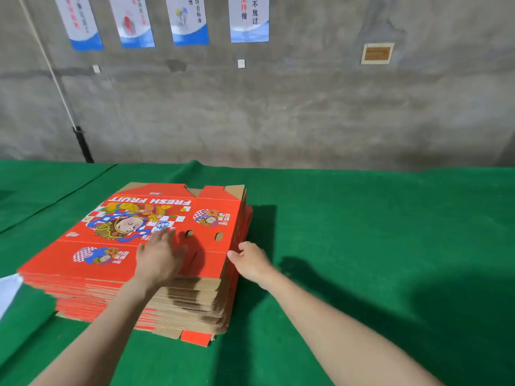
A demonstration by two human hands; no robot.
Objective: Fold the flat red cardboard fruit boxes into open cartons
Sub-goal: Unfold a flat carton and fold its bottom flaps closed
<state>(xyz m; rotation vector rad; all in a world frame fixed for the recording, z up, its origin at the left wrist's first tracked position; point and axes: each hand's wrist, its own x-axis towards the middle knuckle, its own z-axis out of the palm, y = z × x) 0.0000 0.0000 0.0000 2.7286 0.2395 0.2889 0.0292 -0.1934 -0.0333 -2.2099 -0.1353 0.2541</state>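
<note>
The top box (125,227) under my left fingers (164,238) is bright red. Just beyond the fingertips it has white FRESH FRUIT lettering and a cartoon figure in blue, yellow and brown over red-and-white checks. Below my right fingers (245,246), the stack's edges (189,299) show raw brown striped with red. Green cloth (362,232) lies all around. Far past my fingers stands a grey wall (306,107) with white-and-blue posters (249,20).

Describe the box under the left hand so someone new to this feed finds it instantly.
On the green-covered table stands one stack of flat red boxes. The topmost box is it: the left hand lies flat on it, the right hand at its right edge. Only it shows its whole printed face, FRESH FRUIT and a cartoon figure.
</note>
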